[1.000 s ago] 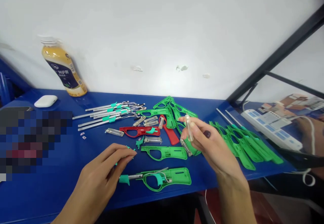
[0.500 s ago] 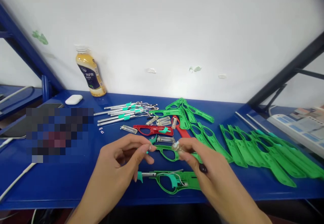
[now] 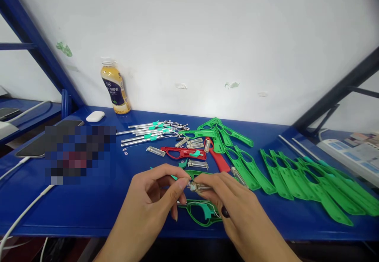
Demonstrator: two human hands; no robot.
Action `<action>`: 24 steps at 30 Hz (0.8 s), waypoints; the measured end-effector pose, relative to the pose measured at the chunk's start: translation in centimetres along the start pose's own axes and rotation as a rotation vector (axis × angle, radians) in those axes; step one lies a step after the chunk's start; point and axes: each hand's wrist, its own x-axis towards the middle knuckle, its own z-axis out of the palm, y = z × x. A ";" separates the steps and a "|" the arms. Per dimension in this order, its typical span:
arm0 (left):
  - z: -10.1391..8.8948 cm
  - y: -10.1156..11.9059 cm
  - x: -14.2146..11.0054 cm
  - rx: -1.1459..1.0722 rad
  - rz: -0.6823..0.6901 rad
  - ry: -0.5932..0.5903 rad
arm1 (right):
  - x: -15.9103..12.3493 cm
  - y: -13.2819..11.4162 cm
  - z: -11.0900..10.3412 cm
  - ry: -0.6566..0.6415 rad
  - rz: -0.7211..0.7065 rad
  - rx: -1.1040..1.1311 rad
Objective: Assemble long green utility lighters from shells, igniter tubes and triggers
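Note:
My left hand (image 3: 156, 199) is closed, thumb and forefinger pinching a tiny pale piece (image 3: 188, 183) too small to name. Its tips meet the valve end of a clear lighter fuel tank (image 3: 199, 187), which my right hand (image 3: 237, 206) grips lengthwise. A dark rounded end (image 3: 225, 212) pokes out under my right fingers; the rest of it is hidden. Below the hands lies a green lighter shell half (image 3: 197, 223) with a teal trigger (image 3: 207, 210) and a white wire, partly covered. Another green shell half (image 3: 195, 173) lies behind my fingers.
Metal lighter tubes with wires (image 3: 148, 131), loose fuel tanks (image 3: 198, 164), a red shell half (image 3: 174, 152) and several green shell halves (image 3: 314, 187) spread over the blue table (image 3: 97, 210). A juice bottle (image 3: 115, 90), earbud case (image 3: 95, 116) and phone (image 3: 44, 143) stand or lie left.
My hands have come together, bringing the tiny piece to the tank's valve end. The camera view has shifted a little, so the table's things appear further right.

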 end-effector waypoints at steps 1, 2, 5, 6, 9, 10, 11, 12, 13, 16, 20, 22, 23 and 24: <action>0.0 -0.1 0.0 0.003 -0.009 -0.003 | 0.0 0.1 0.1 -0.001 0.019 0.027; 0.0 -0.1 0.0 0.007 -0.017 -0.006 | 0.0 0.1 0.2 0.000 0.034 0.049; 0.0 -0.3 0.0 0.016 -0.039 -0.008 | -0.1 0.3 0.4 0.000 0.061 0.060; 0.0 -0.4 0.0 0.014 -0.043 -0.003 | -0.2 0.3 0.4 0.001 0.060 0.052; 0.0 -0.6 0.1 -0.007 -0.055 -0.001 | -0.2 0.4 0.5 0.003 0.052 0.036; -0.1 -0.8 0.1 -0.011 -0.053 0.000 | -0.2 0.4 0.5 0.006 0.047 0.039; -0.1 -0.9 0.1 -0.007 -0.050 0.001 | -0.2 0.5 0.6 0.010 0.042 0.048; -0.1 -1.1 0.1 0.000 -0.047 0.003 | -0.2 0.6 0.6 0.019 0.043 0.060; -0.1 -1.3 0.1 0.008 -0.048 0.003 | -0.2 0.6 0.6 0.028 0.038 0.073; -0.1 -1.7 0.1 0.002 -0.074 -0.013 | -0.2 0.8 0.7 0.051 0.017 0.101; -0.1 -1.6 0.2 -0.035 -0.088 -0.019 | -0.1 0.7 0.5 0.047 0.003 0.083; -0.1 -1.5 0.1 -0.047 -0.085 -0.006 | -0.1 0.6 0.5 0.044 0.003 0.064; -0.1 -1.4 0.1 -0.048 -0.084 -0.004 | -0.1 0.5 0.5 0.040 0.001 0.059; -0.2 -1.4 0.0 -0.046 -0.085 -0.003 | -0.1 0.5 0.5 0.035 0.005 0.058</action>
